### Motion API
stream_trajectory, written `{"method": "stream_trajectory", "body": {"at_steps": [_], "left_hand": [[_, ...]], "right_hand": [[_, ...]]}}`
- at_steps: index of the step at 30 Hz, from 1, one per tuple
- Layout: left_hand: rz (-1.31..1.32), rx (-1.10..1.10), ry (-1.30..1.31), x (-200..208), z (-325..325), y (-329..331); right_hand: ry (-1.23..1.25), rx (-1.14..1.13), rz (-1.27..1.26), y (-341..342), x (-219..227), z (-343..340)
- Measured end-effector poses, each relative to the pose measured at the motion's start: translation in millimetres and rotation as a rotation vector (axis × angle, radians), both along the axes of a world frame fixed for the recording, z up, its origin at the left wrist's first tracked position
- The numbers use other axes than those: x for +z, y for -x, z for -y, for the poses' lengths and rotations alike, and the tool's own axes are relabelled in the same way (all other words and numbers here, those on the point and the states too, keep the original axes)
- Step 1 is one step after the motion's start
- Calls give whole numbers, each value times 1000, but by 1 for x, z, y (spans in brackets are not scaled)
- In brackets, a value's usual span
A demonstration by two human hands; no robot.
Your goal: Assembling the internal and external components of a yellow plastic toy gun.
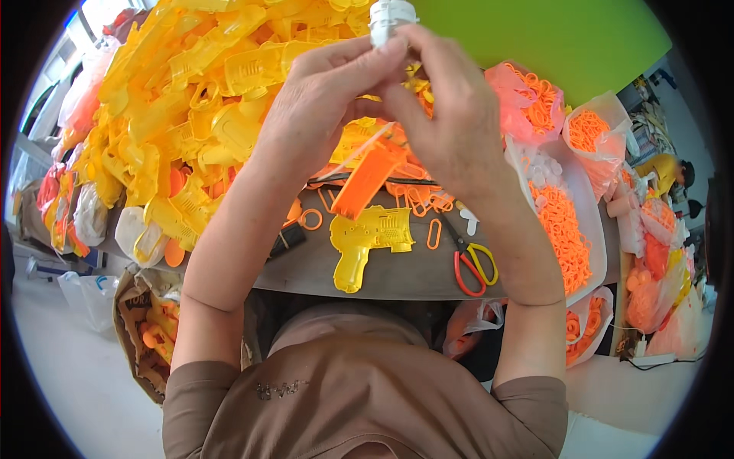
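Observation:
My left hand (313, 96) and my right hand (451, 103) meet at the top middle, raised over the table. Between their closed fingertips is a small white ribbed cylindrical plastic part (393, 17); its lower end is hidden by the fingers. Below the hands lies an orange ridged plastic block (368, 182), beside a dark thin rod. Nearer to me a yellow toy gun half-shell (365, 243) rests with its hollow side up. Scissors (472, 264) with one red and one yellow handle lie to its right, near the table's front edge.
A large heap of yellow plastic shells (183, 84) fills the left of the table. Orange rings (311, 219) and loops lie around the middle. On the right stand a white tray (600, 229) and bags (589, 130) of orange parts. A person (661, 170) is at the far right.

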State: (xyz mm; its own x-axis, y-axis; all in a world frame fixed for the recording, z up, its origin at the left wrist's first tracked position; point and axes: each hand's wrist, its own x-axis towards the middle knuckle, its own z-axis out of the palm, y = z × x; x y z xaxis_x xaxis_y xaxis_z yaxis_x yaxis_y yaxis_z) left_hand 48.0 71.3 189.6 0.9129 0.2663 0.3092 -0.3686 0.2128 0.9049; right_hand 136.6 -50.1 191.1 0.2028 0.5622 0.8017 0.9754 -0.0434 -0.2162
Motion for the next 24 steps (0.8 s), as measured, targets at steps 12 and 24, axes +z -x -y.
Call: {"method": "stream_trajectory", "body": {"at_steps": [12,24], "left_hand": [[-75,-13,120,-24,-34,29],[-103,114,-29,-20,-29,31]], "right_hand": [[180,285,-935,-29,-17,11],[146,643,-1381,-24,-11,-14]]}}
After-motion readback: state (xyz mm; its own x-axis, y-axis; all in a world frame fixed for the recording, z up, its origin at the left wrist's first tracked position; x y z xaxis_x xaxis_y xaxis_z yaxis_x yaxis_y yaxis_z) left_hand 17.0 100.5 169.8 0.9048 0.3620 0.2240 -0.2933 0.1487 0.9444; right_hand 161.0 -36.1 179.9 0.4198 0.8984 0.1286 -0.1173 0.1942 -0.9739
